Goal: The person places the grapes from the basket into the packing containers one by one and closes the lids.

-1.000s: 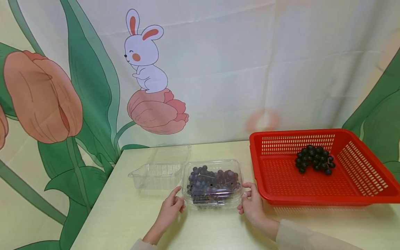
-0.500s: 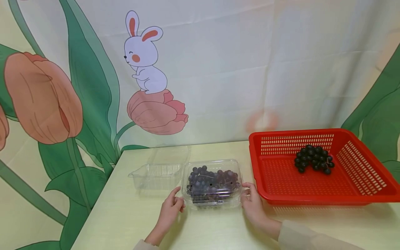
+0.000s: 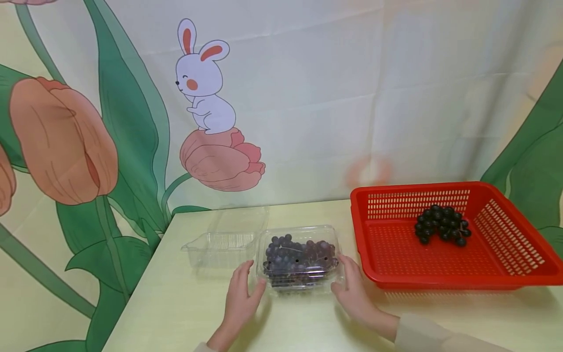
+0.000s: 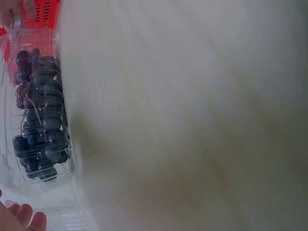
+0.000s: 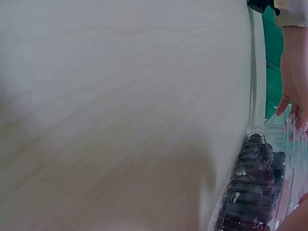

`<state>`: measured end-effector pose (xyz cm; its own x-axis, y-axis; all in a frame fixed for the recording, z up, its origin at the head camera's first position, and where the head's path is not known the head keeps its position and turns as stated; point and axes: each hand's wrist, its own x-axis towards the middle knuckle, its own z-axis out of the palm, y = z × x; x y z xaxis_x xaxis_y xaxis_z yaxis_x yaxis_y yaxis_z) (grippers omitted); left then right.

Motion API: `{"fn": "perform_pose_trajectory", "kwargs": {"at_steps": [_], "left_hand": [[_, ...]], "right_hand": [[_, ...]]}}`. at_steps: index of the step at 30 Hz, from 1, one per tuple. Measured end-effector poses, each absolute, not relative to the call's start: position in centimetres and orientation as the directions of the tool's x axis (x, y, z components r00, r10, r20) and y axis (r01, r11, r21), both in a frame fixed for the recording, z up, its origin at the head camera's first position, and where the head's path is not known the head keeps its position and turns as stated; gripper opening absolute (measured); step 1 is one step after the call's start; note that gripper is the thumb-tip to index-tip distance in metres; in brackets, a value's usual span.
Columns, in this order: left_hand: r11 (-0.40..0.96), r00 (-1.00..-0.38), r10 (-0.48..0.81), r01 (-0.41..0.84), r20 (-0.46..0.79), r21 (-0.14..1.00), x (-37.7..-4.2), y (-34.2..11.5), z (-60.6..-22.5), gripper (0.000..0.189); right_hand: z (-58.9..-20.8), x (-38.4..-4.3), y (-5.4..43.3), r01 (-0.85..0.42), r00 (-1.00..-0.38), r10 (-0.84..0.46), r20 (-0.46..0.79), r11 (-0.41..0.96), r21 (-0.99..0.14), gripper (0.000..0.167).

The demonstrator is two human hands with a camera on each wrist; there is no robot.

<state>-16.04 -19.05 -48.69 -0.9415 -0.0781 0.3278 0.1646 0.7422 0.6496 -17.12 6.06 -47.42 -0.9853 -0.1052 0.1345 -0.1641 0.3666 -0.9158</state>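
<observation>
A clear plastic clamshell box [image 3: 299, 281] with its lid down stands on the table, dark purple grapes [image 3: 286, 256] inside it. My left hand [image 3: 241, 299] is at the box's left side, thumb and fingers spread apart; in the left wrist view its fingertips [image 4: 24, 215] show near the box's end. At the right side is my right hand [image 3: 355, 298], its fingers along the box wall and the thumb at the near corner. Whether either hand touches the box is hard to tell. In the right wrist view the grapes [image 5: 255, 187] show through the plastic.
A second clear box [image 3: 220, 252], its lid raised behind it, stands to the left. On the right is a red perforated basket [image 3: 413, 281] holding a bunch of black grapes [image 3: 442, 225]. Behind the table [image 3: 162, 313] hangs a printed cloth [image 3: 308, 122].
Both hands have opened from loosely bent fingers at the box's sides, the thumbs now spread towards its near corners. The box has not moved. The head view has tilted up slightly.
</observation>
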Motion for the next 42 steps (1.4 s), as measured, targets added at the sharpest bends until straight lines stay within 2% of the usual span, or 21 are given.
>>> {"fn": "perform_pose_trajectory", "kwargs": {"at_steps": [5,9,17,20,24,42], "left_hand": [[0.782,-0.931,-0.009,0.220,0.365,0.582,-15.8,-18.5,-48.6,0.059],[0.819,-0.931,0.040,0.238,0.362,0.521,-15.8,-18.1,-48.5,0.065],[0.837,-0.939,0.081,0.246,0.334,0.489,-15.9,-17.6,-48.2,0.069],[0.837,-0.938,0.092,0.254,0.333,0.485,-16.1,-17.4,-48.1,0.070],[0.840,-0.938,0.102,0.259,0.330,0.477,-16.4,-17.1,-48.0,0.069],[0.846,-0.952,0.088,0.227,0.294,0.482,-18.8,-14.9,-47.1,0.068]], "right_hand": [[-47.5,-16.8,6.0,-0.206,-0.977,-0.144,0.157,0.452,-0.868,0.068],[-47.5,-16.4,5.9,-0.295,-0.955,-0.191,0.228,0.512,-0.807,0.066],[-48.0,-16.5,6.1,-0.517,-0.852,-0.318,0.417,0.643,-0.566,0.062],[-48.4,-16.6,6.1,-0.553,-0.821,-0.356,0.446,0.691,-0.466,0.060],[-48.4,-16.7,6.0,-0.548,-0.817,-0.367,0.444,0.732,-0.405,0.060],[-47.8,-18.5,5.4,-0.427,-0.886,-0.289,0.363,0.813,-0.395,0.064]]}}
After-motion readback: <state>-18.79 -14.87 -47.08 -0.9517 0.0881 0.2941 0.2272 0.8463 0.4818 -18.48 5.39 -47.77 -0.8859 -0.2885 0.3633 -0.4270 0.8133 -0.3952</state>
